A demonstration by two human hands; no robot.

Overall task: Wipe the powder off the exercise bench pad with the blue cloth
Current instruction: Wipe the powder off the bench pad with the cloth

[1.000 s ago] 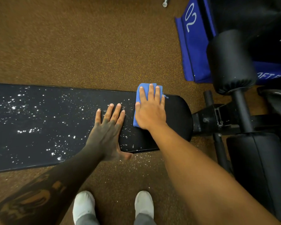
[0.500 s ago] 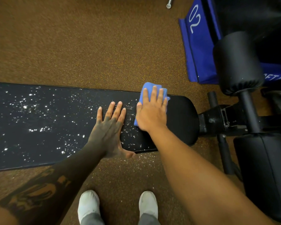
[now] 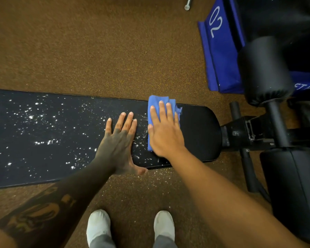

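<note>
Head view, right hand (image 3: 166, 135) flat on blue cloth (image 3: 157, 104), left hand (image 3: 120, 142) splayed on powdered pad (image 3: 43, 136), roller (image 3: 265, 70) beside.

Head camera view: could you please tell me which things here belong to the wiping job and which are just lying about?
Job:
- black padded bench pad
- white powder specks
- folded blue cloth
- right hand
- left hand

Lying about:
- blue fabric bag
- silver metal bar
- black foam roller

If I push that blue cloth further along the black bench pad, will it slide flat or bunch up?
The blue cloth is probably soft and floppy: its far edge looks rumpled and frayed. It will likely bunch unless the right hand presses flat on it, as now. It should glide easily on the smooth-looking black bench pad.
</note>
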